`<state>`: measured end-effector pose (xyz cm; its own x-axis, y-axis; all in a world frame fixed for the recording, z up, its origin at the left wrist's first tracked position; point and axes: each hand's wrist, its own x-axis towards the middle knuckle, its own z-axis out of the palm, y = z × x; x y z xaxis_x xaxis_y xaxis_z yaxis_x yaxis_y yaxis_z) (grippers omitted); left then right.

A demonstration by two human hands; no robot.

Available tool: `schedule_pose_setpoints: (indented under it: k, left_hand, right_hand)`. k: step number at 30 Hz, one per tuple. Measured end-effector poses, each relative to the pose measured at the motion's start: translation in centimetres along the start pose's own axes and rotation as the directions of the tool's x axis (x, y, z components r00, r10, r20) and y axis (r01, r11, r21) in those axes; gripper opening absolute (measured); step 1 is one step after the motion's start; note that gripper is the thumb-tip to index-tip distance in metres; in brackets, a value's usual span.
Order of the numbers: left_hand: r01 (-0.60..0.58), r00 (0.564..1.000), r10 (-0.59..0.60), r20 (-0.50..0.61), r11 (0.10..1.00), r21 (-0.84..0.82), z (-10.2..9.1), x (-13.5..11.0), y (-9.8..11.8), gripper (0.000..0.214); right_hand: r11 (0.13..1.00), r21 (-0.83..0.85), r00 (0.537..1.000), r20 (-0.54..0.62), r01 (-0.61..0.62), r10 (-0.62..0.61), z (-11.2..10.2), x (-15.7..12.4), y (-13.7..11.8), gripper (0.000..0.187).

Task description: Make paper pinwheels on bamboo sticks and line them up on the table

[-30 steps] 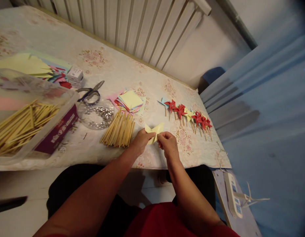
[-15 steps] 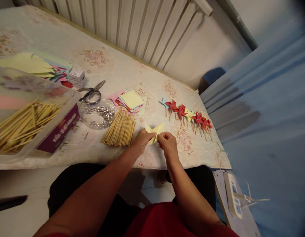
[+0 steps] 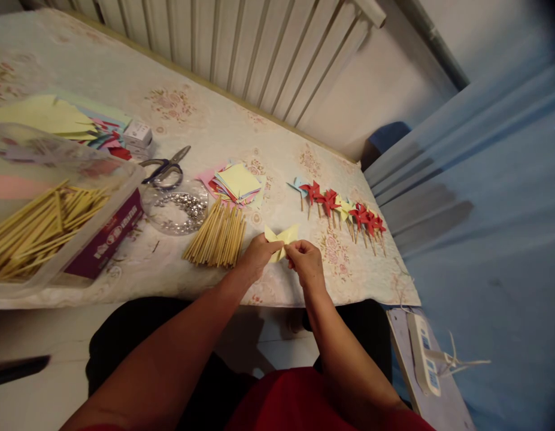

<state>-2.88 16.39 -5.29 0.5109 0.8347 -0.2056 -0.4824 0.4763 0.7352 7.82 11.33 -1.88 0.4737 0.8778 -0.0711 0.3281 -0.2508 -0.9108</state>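
A yellow paper piece [image 3: 281, 237], partly folded with pointed flaps, is pinched between both hands just above the table's near edge. My left hand [image 3: 257, 256] grips its left side with closed fingers. Closed on its right side is my right hand [image 3: 306, 261]. A loose bundle of wooden sticks [image 3: 218, 236] lies just left of my left hand. Behind the hands sits a stack of coloured paper squares [image 3: 236, 182]. A row of finished red and yellow pinwheels on sticks [image 3: 344, 212] lies to the right.
A clear dish of silver pins [image 3: 178, 208] and scissors [image 3: 166, 168] lie left of the sticks. A clear plastic box of sticks [image 3: 48, 221] stands at the near left, with paper scraps [image 3: 57, 120] behind. A power strip [image 3: 423, 353] lies at lower right.
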Motion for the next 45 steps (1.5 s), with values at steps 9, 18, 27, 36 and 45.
schedule_pose_setpoints:
  k: [9,18,27,36,45]
  left_hand:
    - [-0.018,1.0,0.018,0.001,0.999,0.035,-0.1,0.0,0.0,0.016]
    - [-0.028,1.0,0.029,-0.008,0.998,0.062,0.0,-0.1,0.2,0.023]
    - [0.028,0.998,-0.031,0.054,0.999,0.042,-0.4,0.2,0.0,0.028]
    - [0.028,0.984,-0.044,0.172,0.995,0.091,-0.2,-0.1,0.3,0.029]
    - [0.064,0.988,-0.097,0.123,0.967,0.248,-0.1,0.0,0.5,0.021]
  right_hand:
    - [1.0,-0.005,1.0,-0.004,-0.003,0.003,0.0,0.3,0.3,0.023]
    - [0.999,0.041,0.995,-0.097,0.003,0.001,-0.7,0.0,0.0,0.026]
    - [0.924,0.322,0.978,0.048,-0.207,0.203,-3.5,1.3,0.0,0.037]
    - [0.826,0.438,0.922,0.309,-0.355,0.233,-2.8,1.0,0.0,0.031]
    - [0.875,0.385,0.944,0.261,-0.292,0.2,-2.2,1.1,0.4,0.031]
